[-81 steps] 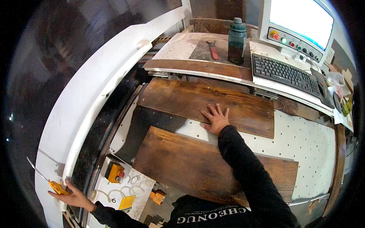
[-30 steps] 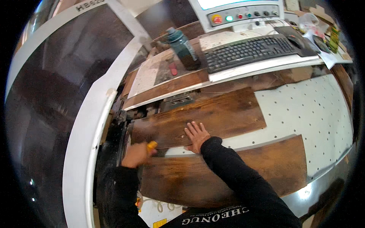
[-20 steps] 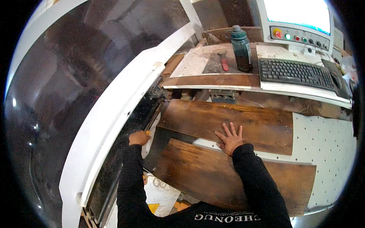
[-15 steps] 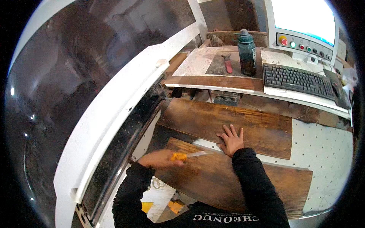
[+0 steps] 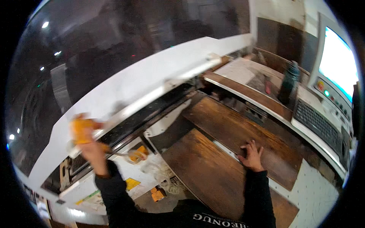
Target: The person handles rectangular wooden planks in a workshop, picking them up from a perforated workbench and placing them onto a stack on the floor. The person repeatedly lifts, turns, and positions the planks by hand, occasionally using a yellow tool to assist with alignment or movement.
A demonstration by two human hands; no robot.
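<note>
A far wood-grain board [image 5: 224,119] lies under my spread right hand [image 5: 253,157] as I work from a distance beside the white guard [image 5: 140,89].

The right hand is open and grips nothing, its fingers touching the board close to its near edge; a near wood-grain board [image 5: 205,161] lies alongside, a strip of white perforated bed [image 5: 315,192] between them. My left hand [image 5: 92,145], blurred, appears closed around a yellow object [image 5: 81,131] too smeared to identify. Steadying the board well, I judge, calls for even, light pressure, with the left grip firm and clear of the guard.
</note>
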